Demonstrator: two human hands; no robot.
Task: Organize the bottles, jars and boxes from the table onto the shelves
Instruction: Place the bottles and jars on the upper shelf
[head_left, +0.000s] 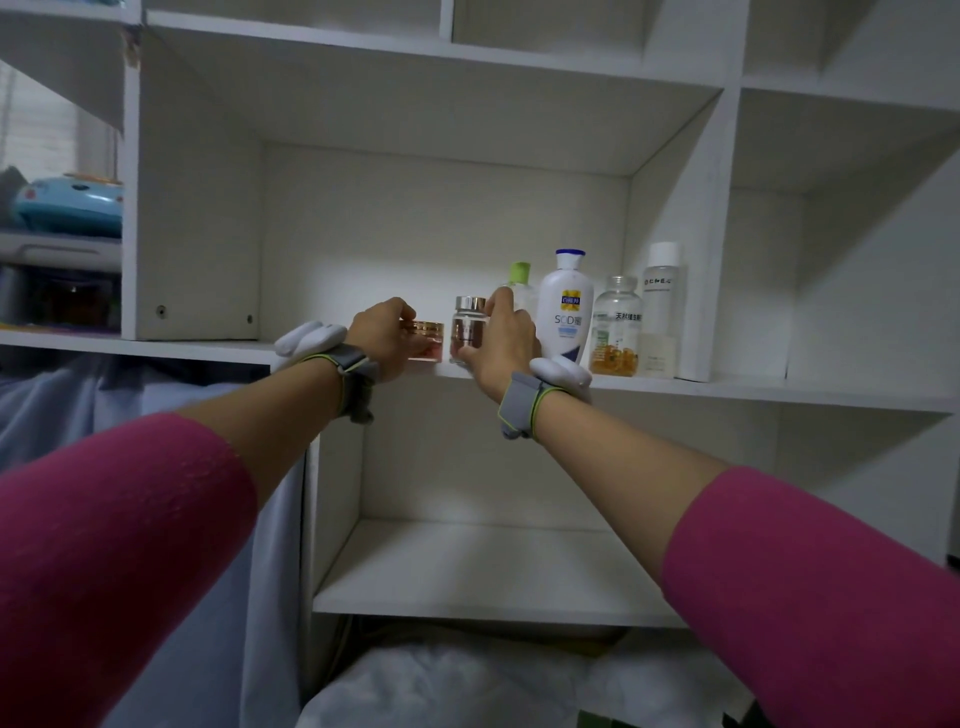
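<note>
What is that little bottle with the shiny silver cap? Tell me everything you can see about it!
The small bottle has a shiny silver cap on top and a clear body, glass or plastic, with a pinkish-brown label or fill inside. It stands upright on the white shelf, between a gold-lidded jar and a green-capped bottle. The right hand grips it, fingers at the cap and thumb near the base. The cap is on.

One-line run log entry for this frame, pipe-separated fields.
phase: placing on shelf | left hand: grip on gold-lid jar | right hand: grip on silver-cap bottle | already shelved at right: four bottles
</note>
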